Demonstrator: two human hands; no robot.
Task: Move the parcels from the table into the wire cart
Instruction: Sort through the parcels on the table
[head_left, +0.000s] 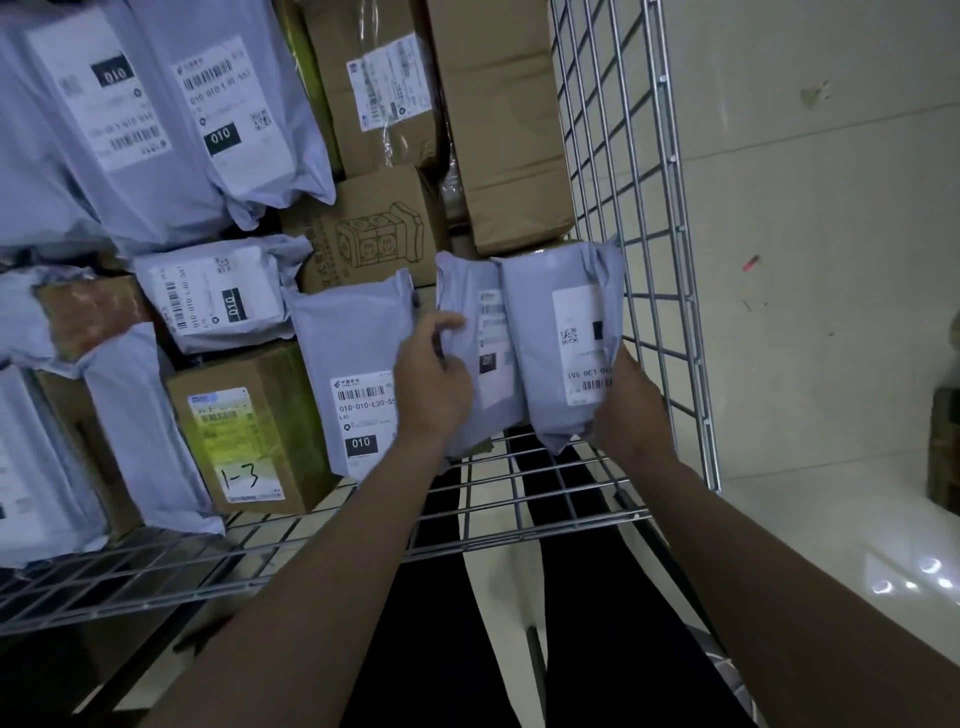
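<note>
Below, pale glossy floor (810, 322)

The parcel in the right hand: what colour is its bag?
Pale grey-lilac parcel with a white label, seen in the head view.

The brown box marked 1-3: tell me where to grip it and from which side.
Grip the brown box marked 1-3 across its two long side faces, coming down from above. Its labelled top faces up, and grey mailers crowd both sides, so work fingers into those gaps.
</note>
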